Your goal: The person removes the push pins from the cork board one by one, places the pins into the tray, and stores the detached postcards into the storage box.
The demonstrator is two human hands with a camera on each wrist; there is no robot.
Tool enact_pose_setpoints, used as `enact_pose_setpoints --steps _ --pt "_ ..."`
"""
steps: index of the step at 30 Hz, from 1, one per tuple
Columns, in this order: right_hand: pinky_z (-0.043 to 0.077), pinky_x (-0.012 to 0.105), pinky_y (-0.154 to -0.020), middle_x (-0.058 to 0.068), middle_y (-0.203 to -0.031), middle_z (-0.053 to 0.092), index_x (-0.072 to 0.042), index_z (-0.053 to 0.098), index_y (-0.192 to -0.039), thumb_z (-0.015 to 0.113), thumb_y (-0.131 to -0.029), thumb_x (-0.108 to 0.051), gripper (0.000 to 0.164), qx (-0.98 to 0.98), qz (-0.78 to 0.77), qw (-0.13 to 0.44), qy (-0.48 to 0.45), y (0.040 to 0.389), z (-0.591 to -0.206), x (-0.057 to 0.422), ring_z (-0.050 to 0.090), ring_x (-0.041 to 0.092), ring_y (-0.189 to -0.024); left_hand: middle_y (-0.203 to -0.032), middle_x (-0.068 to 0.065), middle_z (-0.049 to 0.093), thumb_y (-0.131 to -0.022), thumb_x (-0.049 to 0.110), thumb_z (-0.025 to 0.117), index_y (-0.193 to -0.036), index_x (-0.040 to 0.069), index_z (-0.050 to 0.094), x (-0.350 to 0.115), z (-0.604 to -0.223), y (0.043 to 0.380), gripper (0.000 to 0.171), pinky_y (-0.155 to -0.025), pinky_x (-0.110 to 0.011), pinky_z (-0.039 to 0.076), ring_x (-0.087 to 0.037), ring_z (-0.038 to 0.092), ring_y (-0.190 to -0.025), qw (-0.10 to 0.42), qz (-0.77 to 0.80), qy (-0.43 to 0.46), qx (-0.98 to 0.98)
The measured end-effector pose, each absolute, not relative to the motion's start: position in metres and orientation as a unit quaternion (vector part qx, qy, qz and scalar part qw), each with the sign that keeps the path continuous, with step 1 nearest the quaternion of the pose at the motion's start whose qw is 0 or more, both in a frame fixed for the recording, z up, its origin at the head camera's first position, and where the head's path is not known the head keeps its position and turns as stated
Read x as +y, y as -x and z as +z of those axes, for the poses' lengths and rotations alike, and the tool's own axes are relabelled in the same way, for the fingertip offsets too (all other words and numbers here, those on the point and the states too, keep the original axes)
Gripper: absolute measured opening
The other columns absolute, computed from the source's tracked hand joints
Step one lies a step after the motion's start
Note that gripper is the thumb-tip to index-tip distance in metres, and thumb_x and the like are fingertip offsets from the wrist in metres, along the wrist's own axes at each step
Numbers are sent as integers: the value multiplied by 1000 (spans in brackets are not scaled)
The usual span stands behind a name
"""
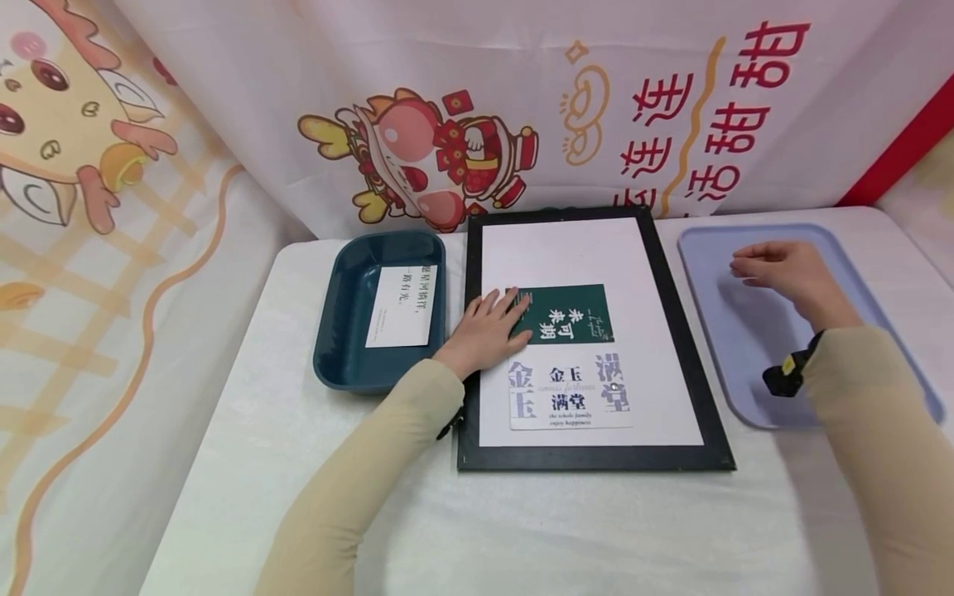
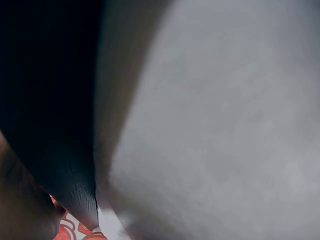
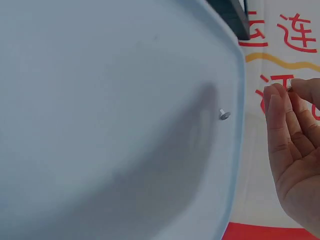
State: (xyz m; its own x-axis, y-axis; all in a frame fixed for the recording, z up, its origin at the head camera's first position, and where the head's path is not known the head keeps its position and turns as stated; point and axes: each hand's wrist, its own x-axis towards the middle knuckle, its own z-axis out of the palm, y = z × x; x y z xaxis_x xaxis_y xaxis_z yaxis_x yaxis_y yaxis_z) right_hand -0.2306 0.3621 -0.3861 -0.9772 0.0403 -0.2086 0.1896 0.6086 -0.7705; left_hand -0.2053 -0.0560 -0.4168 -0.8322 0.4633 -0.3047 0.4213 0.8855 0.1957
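My left hand (image 1: 488, 331) lies with spread fingers on the left end of a green card (image 1: 577, 314). That card lies on a white board with a black frame (image 1: 596, 458). Just below it is a white card with purple lettering (image 1: 570, 414), with a small silver tack (image 1: 614, 386) near its right side. Over the blue tray (image 1: 753, 364), my right hand (image 1: 793, 277) pinches a small metallic thumbtack (image 3: 289, 86) between thumb and fingertips. Another thumbtack (image 3: 224, 115) lies on the tray near its edge. The left wrist view shows mostly a dark edge and blurred grey-white surface.
To the left of the board stands a dark teal bin (image 1: 343, 331) holding a white card with dark lettering (image 1: 401, 306). A white cloth (image 1: 596, 530) covers the table. Behind the table hangs a printed curtain (image 1: 537, 50).
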Motion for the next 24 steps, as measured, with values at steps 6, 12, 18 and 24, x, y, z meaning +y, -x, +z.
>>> enact_pose_setpoints --steps 6,12,18,24 --pt "45 10 -67 -34 -72 58 -13 65 -113 61 -91 -41 36 903 -412 104 -65 230 -397 373 58 -12 -72 -164 1 3 -101 51 32 -155 25 8 -56 -416 205 65 -123 -46 5 -24 1 -152 172 58 -232 956" --pt "43 17 -68 -29 -72 55 6 54 -125 58 -93 -39 55 920 -367 119 -73 231 -407 375 54 -9 -69 -163 1 3 -101 51 32 -155 25 8 -56 -418 205 65 -123 -46 6 -24 2 -152 169 58 -231 956" --pt "45 20 -59 -12 -77 61 9 58 -117 61 -92 -27 44 935 -331 98 -78 231 -413 374 52 -1 -66 -163 1 3 -101 51 32 -155 25 8 -55 -417 204 65 -123 -46 6 -24 2 -152 171 60 -230 956" --pt "45 20 -58 -7 -76 64 10 59 -114 63 -90 -21 39 939 -322 92 -76 231 -415 371 53 -2 -62 -163 1 3 -101 51 32 -155 25 8 -55 -416 204 65 -123 -46 6 -24 2 -152 172 56 -231 956"
